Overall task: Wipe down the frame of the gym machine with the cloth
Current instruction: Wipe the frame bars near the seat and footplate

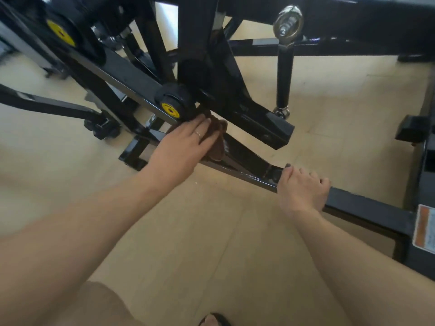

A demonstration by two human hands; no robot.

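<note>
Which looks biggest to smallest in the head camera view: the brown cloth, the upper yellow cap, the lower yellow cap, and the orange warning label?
As they appear:
1. Brown cloth, though the left hand covers part of it.
2. Orange warning label, cut off by the frame edge.
3. Upper yellow cap.
4. Lower yellow cap.
The label is nearer the camera, so true sizes are unsure.

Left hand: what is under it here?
Under the left hand lies the brown cloth, pressed onto a black frame bar below the yellow-capped pivot. The bar surface beneath the cloth is covered, so its condition cannot be seen.
</note>
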